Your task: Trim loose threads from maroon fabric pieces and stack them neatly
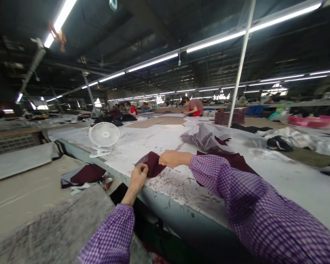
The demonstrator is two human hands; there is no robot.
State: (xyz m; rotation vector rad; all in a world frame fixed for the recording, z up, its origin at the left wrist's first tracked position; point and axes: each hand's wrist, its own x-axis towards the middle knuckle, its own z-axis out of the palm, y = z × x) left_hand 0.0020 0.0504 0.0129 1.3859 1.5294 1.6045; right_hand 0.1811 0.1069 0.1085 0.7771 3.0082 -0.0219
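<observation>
A folded piece of maroon fabric [154, 165] lies near the front edge of the white-topped table, its left corner a speckled grey. At that left side my left hand [139, 177] pinches the fabric's edge between thumb and fingers. My right hand [171, 158] is closed at the fabric's upper right edge; whatever its curled fingers hold is hidden. Dark maroon scraps and thread bits are scattered on the table below it. Under my right sleeve lies more maroon fabric [238, 161], partly covered by the arm.
A small white fan [103, 135] stands at the table's left edge. Clear plastic sheeting [202, 136] is heaped behind my right arm. Lower left, maroon and grey cloth [86, 173] lies on a beige surface. A pole [241, 66] rises at right; a co-worker [194, 106] bends over a far table.
</observation>
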